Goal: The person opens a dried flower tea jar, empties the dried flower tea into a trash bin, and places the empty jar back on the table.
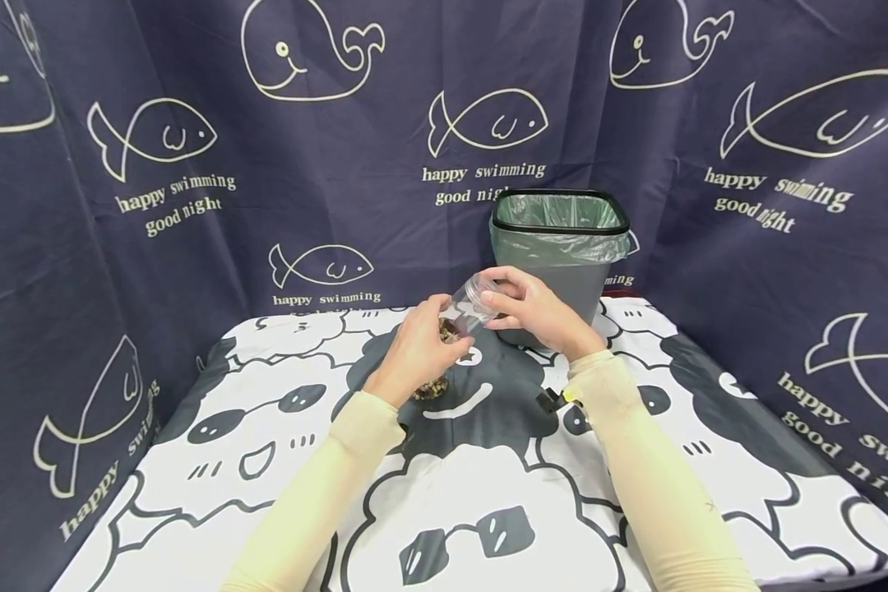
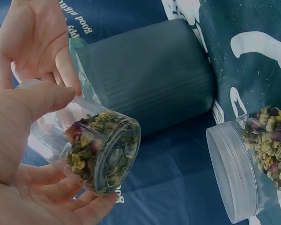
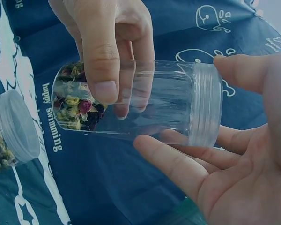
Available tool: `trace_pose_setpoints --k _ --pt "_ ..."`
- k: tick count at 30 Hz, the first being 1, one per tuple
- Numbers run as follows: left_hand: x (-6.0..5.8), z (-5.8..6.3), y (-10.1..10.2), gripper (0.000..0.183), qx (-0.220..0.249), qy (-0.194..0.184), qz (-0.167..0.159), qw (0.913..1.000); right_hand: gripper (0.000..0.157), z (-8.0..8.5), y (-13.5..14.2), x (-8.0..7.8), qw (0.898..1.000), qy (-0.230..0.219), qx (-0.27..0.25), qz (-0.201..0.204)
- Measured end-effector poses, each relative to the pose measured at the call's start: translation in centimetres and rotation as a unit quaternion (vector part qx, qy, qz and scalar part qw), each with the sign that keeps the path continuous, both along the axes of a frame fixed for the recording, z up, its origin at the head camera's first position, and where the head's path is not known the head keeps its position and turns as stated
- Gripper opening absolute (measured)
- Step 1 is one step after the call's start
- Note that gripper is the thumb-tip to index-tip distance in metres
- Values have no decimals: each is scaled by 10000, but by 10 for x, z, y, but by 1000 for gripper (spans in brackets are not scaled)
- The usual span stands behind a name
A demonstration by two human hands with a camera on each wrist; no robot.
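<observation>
My left hand [image 1: 418, 349] grips a clear plastic jar [image 3: 150, 110] round its body, thumb on one side and fingers on the other. The jar is tilted above the table, its base lower than its lid in the head view. Dried flower buds [image 2: 96, 145], yellow and dark red, lie gathered at the base end. At the other end my right hand [image 1: 527, 311] holds the ribbed, see-through lid [image 3: 207, 105] between thumb and fingers. A second jar of dried flowers [image 1: 432, 389] stands on the table below my left hand, partly hidden by it; its lid [image 2: 232, 172] is on.
A grey trash bin [image 1: 573, 284] with a black rim and a green liner bag stands at the back, just behind my right hand. The table carries a sheep-print cloth [image 1: 459, 510]. Dark blue fish-print curtains [image 1: 385, 197] close in the back and sides.
</observation>
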State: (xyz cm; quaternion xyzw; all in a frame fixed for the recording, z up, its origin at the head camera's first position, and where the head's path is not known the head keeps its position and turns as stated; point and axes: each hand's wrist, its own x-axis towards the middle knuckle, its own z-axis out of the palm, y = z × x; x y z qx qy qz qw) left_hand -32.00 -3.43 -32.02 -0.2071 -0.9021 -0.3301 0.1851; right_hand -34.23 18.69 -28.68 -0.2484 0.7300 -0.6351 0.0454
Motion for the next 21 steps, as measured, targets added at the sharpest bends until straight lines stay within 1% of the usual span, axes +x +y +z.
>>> trace_pose_setpoints --k 4,11,21 --pt "-2 -2 0 71 -80 176 12 9998 53 0 -1 1 10000 40 -12 1" --pt "-1 -4 -1 70 63 313 95 9994 52 -1 -3 2 9996 54 -244 108" --pt "-5 -4 -3 67 211 523 -61 9984 50 2 -4 4 9988 -119 -461 144"
